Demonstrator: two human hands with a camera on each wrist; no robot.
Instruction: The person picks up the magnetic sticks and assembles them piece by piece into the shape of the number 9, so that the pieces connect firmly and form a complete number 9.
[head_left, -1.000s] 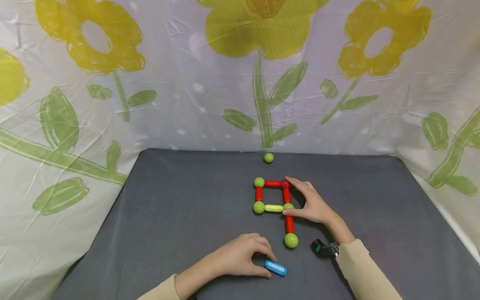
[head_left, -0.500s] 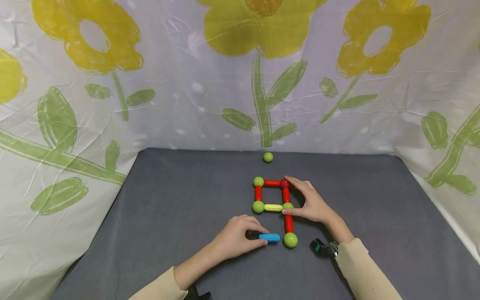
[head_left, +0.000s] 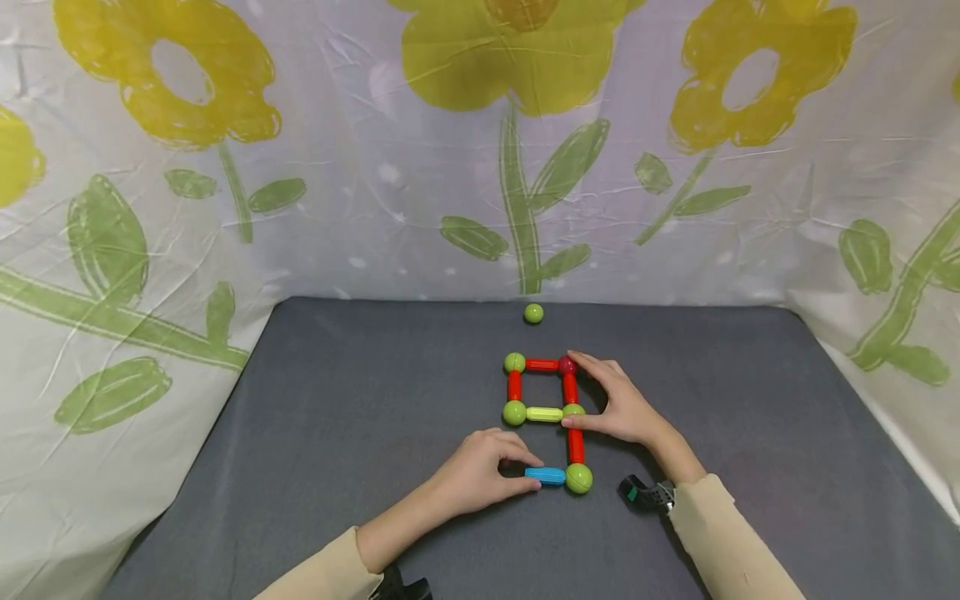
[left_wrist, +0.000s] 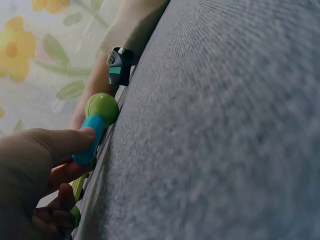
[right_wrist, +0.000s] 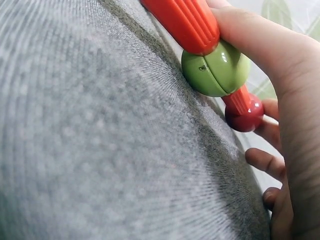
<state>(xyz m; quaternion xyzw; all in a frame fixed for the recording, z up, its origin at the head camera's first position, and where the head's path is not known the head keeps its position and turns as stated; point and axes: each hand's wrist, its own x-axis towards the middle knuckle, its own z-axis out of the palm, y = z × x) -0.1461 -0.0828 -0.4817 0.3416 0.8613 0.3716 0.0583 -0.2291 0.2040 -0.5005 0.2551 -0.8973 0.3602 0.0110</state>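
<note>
Your left hand [head_left: 480, 477] pinches the blue rod [head_left: 545, 476], its end touching the lowest green ball [head_left: 578, 478], mid-mat toward the near edge. Your right hand [head_left: 618, 404], fingers spread and lightly bent, braces the red-rod frame [head_left: 571, 388] at its right side.

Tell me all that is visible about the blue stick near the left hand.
The blue stick is a short, rounded rod that looks like smooth plastic, with a lighter stripe along its top. It lies flat on the grey cloth, crosswise to the person. Its right end meets the lowest green ball of the figure; the left hand pinches its left end with thumb and finger.
</note>
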